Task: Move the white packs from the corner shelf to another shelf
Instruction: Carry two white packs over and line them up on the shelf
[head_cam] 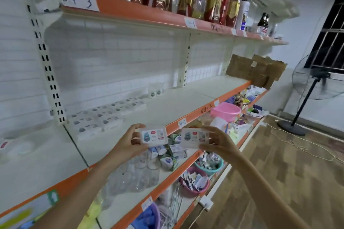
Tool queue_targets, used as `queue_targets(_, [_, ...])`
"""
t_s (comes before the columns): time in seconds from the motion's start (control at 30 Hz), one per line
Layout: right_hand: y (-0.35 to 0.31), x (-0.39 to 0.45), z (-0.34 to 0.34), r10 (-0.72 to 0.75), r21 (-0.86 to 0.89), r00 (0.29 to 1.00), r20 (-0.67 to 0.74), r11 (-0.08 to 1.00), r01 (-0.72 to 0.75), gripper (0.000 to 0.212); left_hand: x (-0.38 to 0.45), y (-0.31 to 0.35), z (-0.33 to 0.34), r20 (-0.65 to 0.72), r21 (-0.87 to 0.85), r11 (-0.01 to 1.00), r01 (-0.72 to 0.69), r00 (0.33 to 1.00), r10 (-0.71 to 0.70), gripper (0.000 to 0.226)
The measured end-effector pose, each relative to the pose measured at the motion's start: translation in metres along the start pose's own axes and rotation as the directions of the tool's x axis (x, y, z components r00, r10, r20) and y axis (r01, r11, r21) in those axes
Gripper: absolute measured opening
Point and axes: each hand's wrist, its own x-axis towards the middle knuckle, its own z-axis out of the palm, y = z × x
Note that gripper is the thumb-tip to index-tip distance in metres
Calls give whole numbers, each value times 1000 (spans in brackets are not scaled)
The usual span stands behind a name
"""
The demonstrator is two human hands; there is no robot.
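White packs are in both hands — one in each. The left hand pinches the left pack at its left end, thumb below and fingers curled over the top edge. The right hand pinches the right pack at its right end in the same way. Both packs are held flat to the camera, in the air just in front of the orange front edge of the middle shelf, and they do not touch each other or the shelf.

More packs lie in rows on this shelf near its left back corner, beside the upright post; some are blurred, so I cannot tell how many.

By my judgement the step in hand is the carry: two packs are lifted and not yet put down. The wide bare part of the shelf, between the rows and the cardboard at the right end, looks like a possible place — but which shelf is the target I cannot tell. The next move calls for bringing both packs over a free surface, laying them flat side by side, then loosening the fingers without pushing the packs off the front edge.
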Motion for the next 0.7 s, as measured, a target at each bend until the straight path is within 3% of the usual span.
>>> queue_targets(0.23, [-8,124,2,-87,-64,988,125,993,96,55,69,-3,-22,-181,40,992,118,977,-109,53])
queue_targets(0.43, [3,234,22,-156,-11,946,283,986,166,55,116,-10,-38,-302,33,960,279,918,-257,49])
queue_targets(0.7, [32,333,61,-107,124,820,562,991,44,52,155,-16,-26,-468,-50,893,447,780,-416,57])
